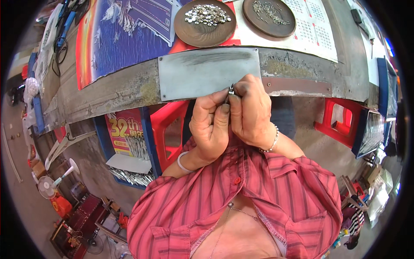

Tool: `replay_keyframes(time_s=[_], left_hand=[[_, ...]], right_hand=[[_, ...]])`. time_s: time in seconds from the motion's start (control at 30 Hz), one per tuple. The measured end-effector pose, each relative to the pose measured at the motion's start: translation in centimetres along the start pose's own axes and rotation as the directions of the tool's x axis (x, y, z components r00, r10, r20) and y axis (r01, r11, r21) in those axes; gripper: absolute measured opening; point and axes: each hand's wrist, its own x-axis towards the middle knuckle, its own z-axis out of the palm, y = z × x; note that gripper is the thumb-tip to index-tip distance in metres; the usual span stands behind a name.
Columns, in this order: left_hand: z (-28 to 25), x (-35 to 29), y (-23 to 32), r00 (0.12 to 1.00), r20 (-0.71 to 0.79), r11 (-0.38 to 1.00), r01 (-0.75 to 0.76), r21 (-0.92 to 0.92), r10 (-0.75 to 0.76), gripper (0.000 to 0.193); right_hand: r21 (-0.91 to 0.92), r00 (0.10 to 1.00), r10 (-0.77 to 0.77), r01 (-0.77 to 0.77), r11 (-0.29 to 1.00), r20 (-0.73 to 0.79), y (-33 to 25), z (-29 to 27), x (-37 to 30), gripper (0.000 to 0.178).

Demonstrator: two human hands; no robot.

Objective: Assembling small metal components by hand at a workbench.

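Both hands together at the near edge of the desk (129, 86), over the grey metal plate (202, 71). Left hand (210, 125) and right hand (251, 113) each have the grip closed on one small metal part (231, 90), pinched between fingertips. Two brown dishes toward the far edge: one of round metal pieces (205, 16), one of thin pins (269, 14).

Worn grey workbench (129, 88) with rusty front edge. Flat grey metal plate (207, 71) fixed at edge. Blue printed poster (120, 34) and white calendar sheet (310, 30) lie on top. Two round brown dishes: left one (205, 23) holds silvery round pieces, right one (269, 17) thin pins.
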Motion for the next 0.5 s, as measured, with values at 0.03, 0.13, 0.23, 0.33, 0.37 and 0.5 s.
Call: replay_keyframes(time_s=[0.03, 0.13, 0.23, 0.33, 0.37, 0.5], left_hand=[[0.0, -0.2, -0.2, 0.999, -0.023, 0.998, 0.023, -0.057, -0.025, 0.024], [-0.2, -0.5, -0.6, 0.998, -0.031, 0.992, 0.054, -0.11, -0.058, 0.024], [-0.1, -0.6, -0.7, 0.999, -0.016, 0.992, 0.031, -0.121, -0.033, 0.025], [-0.2, -0.6, -0.8, 1.0, -0.021, 1.0, 0.0, -0.007, 0.0, 0.026], [-0.3, -0.7, -0.8, 1.0, -0.022, 1.0, -0.001, -0.002, 0.001, 0.027], [0.0, -0.5, -0.7, 1.0, -0.012, 1.0, -0.016, -0.005, 0.016, 0.026]], right_hand=[[0.03, 0.998, 0.058, -0.058, 0.998, 0.019, -0.3, -0.1, 0.0, 0.012], [0.605, 0.893, 0.382, -0.443, 0.662, 0.236, -0.1, -1.2, 0.7, 0.012], [0.425, 0.979, 0.196, -0.155, 0.892, -0.055, 0.3, -0.4, 0.3, 0.013], [0.253, 0.99, 0.021, 0.014, 0.967, -0.136, 1.3, 0.3, 0.1, 0.02], [0.151, 0.983, -0.095, 0.119, 0.981, -0.157, 1.4, 0.5, 0.1, 0.021], [0.011, 0.984, -0.091, 0.094, 0.996, -0.152, 1.0, 0.7, -0.2, 0.02]])
